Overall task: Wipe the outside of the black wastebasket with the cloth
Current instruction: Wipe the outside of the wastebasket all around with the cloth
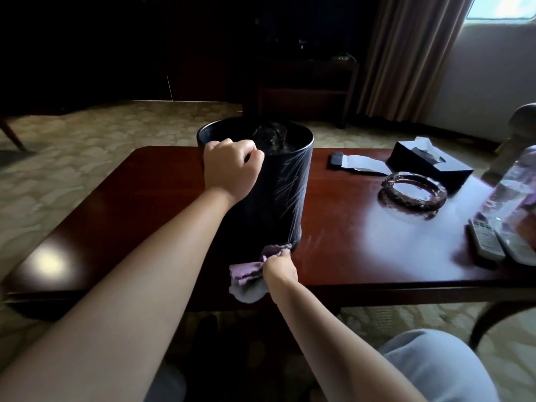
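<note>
So the black wastebasket (278, 181) is standing upright on a dark red wooden table (348, 256), a bit left of the middle and toward the far edge. You can see pale streaky marks down its right side and something dark and crinkly poking up inside it. The left hand (232, 166) is curled over the near rim, gripping it. Down at the base, the right hand (278, 266) has a bunched-up purple cloth (249, 274) pinched in its fingers; the top bit of the cloth is touching the bottom edge of the basket, the rest hangs over the front edge of the table.

Off to the right on the table there's a glass ashtray (413, 192), a black tissue box (429, 162) behind it with a tissue sticking out, a small dark remote (336, 161) next to a strip of paper, and at the right edge a white remote (484, 239) beside a clear plastic bottle (513, 192). Patterned carpet underneath, curtains in the back right.
</note>
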Demonstrator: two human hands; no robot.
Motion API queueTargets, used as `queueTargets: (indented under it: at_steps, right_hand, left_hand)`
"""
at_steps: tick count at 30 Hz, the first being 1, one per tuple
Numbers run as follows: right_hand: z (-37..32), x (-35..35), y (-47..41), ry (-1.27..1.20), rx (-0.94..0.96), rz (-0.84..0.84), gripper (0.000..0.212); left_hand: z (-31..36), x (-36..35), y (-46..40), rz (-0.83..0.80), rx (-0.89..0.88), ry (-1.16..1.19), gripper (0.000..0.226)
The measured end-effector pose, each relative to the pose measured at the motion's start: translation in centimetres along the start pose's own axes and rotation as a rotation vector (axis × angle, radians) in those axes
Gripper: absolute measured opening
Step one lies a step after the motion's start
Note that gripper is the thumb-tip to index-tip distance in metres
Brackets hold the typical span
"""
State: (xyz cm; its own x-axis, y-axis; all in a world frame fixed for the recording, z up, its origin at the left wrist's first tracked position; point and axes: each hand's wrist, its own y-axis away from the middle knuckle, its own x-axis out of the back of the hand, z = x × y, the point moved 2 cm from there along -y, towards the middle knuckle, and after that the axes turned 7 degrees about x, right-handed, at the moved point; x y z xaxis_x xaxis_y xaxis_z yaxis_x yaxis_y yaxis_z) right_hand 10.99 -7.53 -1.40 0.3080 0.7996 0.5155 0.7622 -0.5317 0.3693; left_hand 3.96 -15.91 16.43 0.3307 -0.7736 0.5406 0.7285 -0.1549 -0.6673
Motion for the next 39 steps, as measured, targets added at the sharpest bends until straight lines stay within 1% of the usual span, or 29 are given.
queueTargets:
  at_steps: [1, 4, 6, 8, 9, 11, 13, 15, 17, 19, 22, 23, 26, 29, 31, 34, 39]
  right_hand:
    - [-0.2, 0.3, -0.3, 0.007, 0.007, -0.011, 0.053]
    - [-0.4, 1.0, -0.2, -0.040, 0.097, -0.093, 0.043]
    - [-0.1, 1.0, 0.6, 0.026, 0.103, -0.119, 0.044]
    - [0.3, 0.3, 1.3, 0.151, 0.109, -0.113, 0.054]
    - [0.4, -0.1, 1.9, 0.174, 0.112, -0.106, 0.059]
    - [0.3, -0.8, 2.3, 0.156, 0.086, -0.061, 0.062]
    - [-0.2, -0.9, 1.6, 0.121, 0.008, -0.020, 0.062]
    - [-0.9, -0.4, 0.8, 0.099, -0.047, -0.010, 0.063]
    - [-1.3, 0.4, 0.2, 0.128, -0.063, -0.018, 0.066]
    - [-1.4, 1.6, -0.4, 0.194, -0.050, -0.024, 0.065]
    - [-1.3, 2.7, -1.4, 0.240, 0.043, -0.049, 0.052]
    - [-1.2, 2.8, -1.6, 0.254, 0.054, -0.051, 0.051]
    - [-0.7, 2.2, -0.8, 0.286, 0.027, -0.038, 0.058]
    - [0.0, 0.9, 0.8, 0.324, 0.093, -0.028, 0.061]
    - [0.1, 0.7, 0.7, 0.331, 0.109, -0.005, 0.061]
    - [-0.3, 1.5, -0.7, 0.339, 0.071, 0.016, 0.059]
    - [-0.3, 4.0, -2.1, 0.322, 0.113, -0.044, 0.056]
  left_hand:
    - [0.0, 0.0, 0.0, -0.009, 0.008, -0.007, 0.036]
    - [0.1, 0.2, -0.1, -0.046, 0.042, -0.028, 0.031]
    - [0.1, 0.2, -0.1, -0.053, 0.043, -0.031, 0.029]
    - [0.0, 0.1, -0.1, -0.038, 0.029, -0.031, 0.029]
    - [-0.1, 0.1, -0.1, -0.031, 0.027, -0.027, 0.030]
    - [-0.2, 0.0, -0.2, -0.033, 0.034, -0.024, 0.031]
    - [-0.1, 0.0, -0.2, -0.055, 0.043, -0.026, 0.032]
    - [-0.1, 0.1, -0.1, -0.051, 0.044, -0.025, 0.033]
    - [-0.1, 0.0, -0.1, -0.033, 0.036, -0.028, 0.035]
    - [-0.3, -0.1, -0.1, -0.027, 0.034, -0.017, 0.035]
    - [-0.4, -0.1, -0.2, -0.024, 0.033, -0.012, 0.031]
    - [-0.3, -0.1, -0.2, -0.024, 0.032, -0.013, 0.029]
    - [-0.2, -0.2, 0.0, 0.003, 0.027, -0.011, 0.025]
    - [-0.3, -0.1, 0.0, 0.019, 0.019, -0.001, 0.023]
    - [-0.2, 0.0, 0.0, -0.005, 0.020, 0.004, 0.022]
    - [-0.1, 0.2, 0.1, -0.039, 0.034, 0.009, 0.020]
    - [-0.2, 0.3, 0.0, -0.062, 0.031, 0.004, 0.017]
